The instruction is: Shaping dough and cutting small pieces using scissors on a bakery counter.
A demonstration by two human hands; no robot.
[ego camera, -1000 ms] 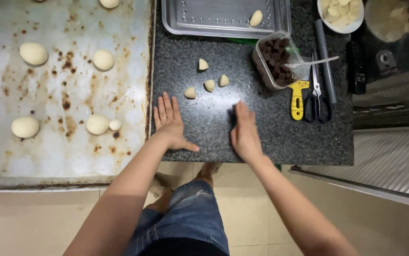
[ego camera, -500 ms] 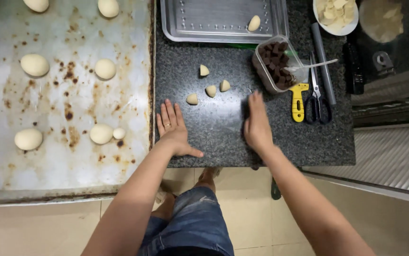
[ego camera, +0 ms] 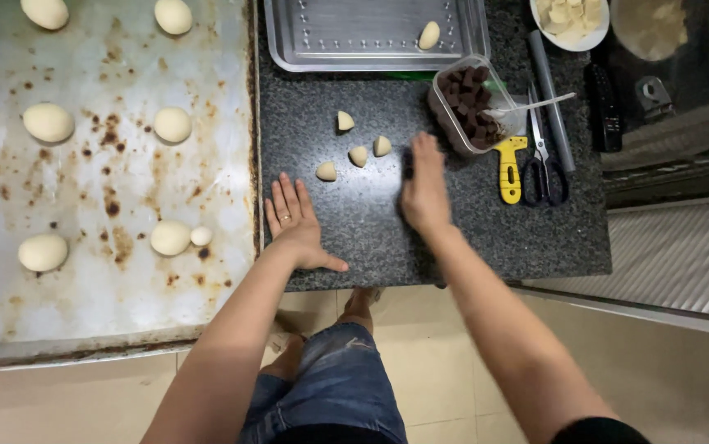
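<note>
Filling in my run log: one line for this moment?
left hand flat on dark granite counter | right hand edge-on beside small pale dough pieces | holding: unclear

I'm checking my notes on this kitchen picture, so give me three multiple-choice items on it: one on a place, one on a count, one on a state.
1. Where does the yellow-handled scraper lie?
A. on the rusty metal sheet
B. on the dark granite counter, beside the black-handled scissors
C. in the steel tray

2. How many small cut dough pieces lie on the dark speckled granite counter ahead of the hands?
A. four
B. two
C. seven

3. How is the left hand?
A. closed in a fist
B. gripping the scissors
C. flat on the counter, palm down, fingers spread

Answers: 1 B, the scraper rests on the granite just left of the black-handled scissors. 2 A, four pale wedges sit between the ridged steel tray and the hands. 3 C, the palm lies flat on the granite and holds nothing.
</note>
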